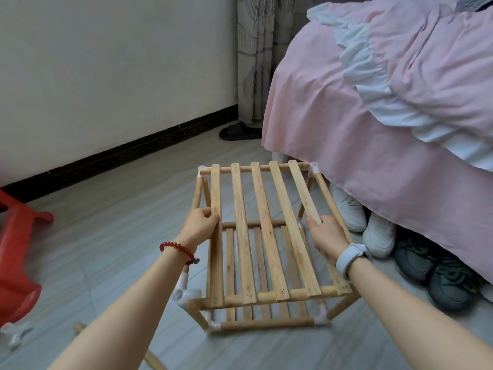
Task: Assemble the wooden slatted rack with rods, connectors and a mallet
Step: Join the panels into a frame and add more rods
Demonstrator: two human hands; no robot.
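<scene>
The wooden rack (262, 236) stands upright on the grey floor (106, 236), just beside the pink-covered bed (373, 129) that lies to its right. It has two slatted tiers, one above the other. The five slats of the top tier (241, 231) run lengthwise away from the person, from the near cross rod (269, 295) to the far cross rod (256, 168); the lower tier's slats run the same way. White plastic connectors (186, 292) join the rods at the corners.

The left hand (198, 222) clamps the rack's left edge about midway along, its fingers curled round the outermost left slat. The right hand (326, 233) grips the right edge opposite it, fingers wrapped over the outermost right slat and side rod. So the rack sits between the two grips, its top tier spanning from one to the other.

Right of the rack, white and dark shoes (378, 233) sit under the bed's edge. Left of the rack, well apart, is a red plastic stool (18, 249); near it lie a loose white connector (16, 335) and a loose rod (154, 360).
</scene>
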